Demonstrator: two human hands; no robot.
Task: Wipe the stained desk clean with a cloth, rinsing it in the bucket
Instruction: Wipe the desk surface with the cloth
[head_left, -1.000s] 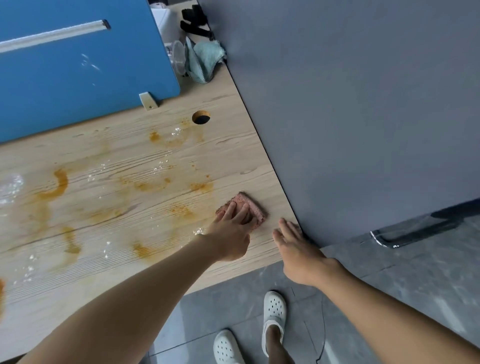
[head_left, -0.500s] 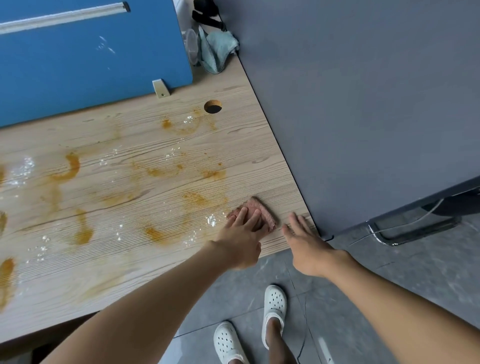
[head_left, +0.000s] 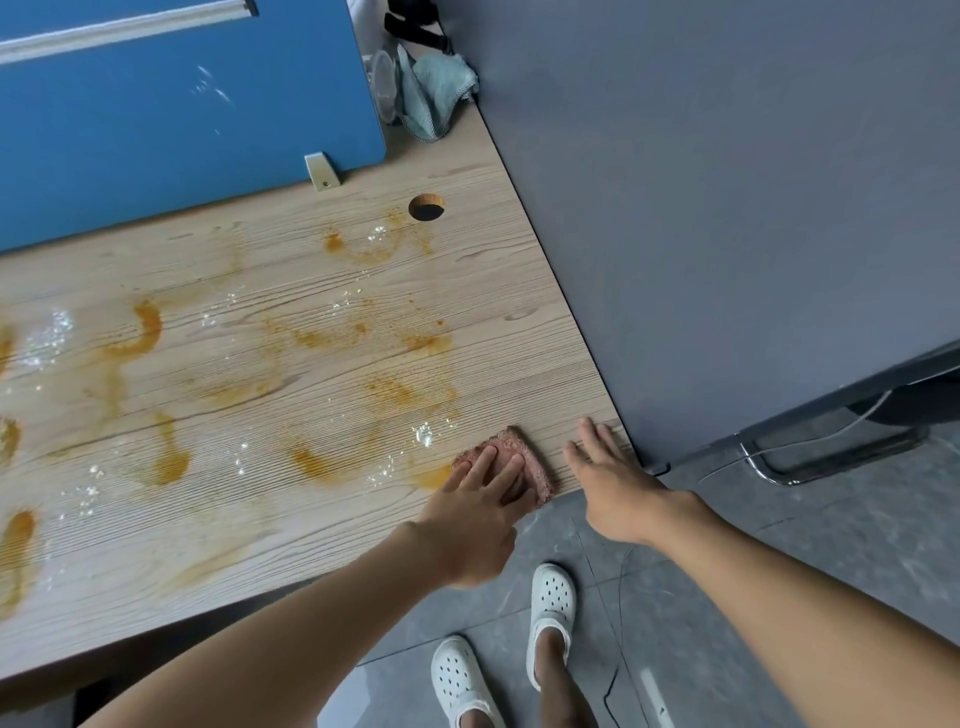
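Pressing L hand (head_left: 467, 525) flat on pink cloth (head_left: 525, 453), fingers straight and slightly spread, no curl round it. Cloth is folded and lies on the wood-grain desk (head_left: 270, 566) near the front R corner, its near end at the desk's front edge. R hand (head_left: 613, 493) lies palm-down on the desk just R of the cloth, not touching it, fingers straight and apart, holding nothing; fingertips sit near the grey panel (head_left: 727, 208) along the desk's R side.

Orange stains (head_left: 149, 332) w/ wet glints cover most of the desk surface L of the cloth, one patch just beside it. Cable hole (head_left: 426, 207) sits toward the back, in front of the blue partition (head_left: 182, 130). Teal rag (head_left: 441, 85) is bunched at the back corner. White clogs (head_left: 553, 597) stand on the grey floor (head_left: 831, 545) below.
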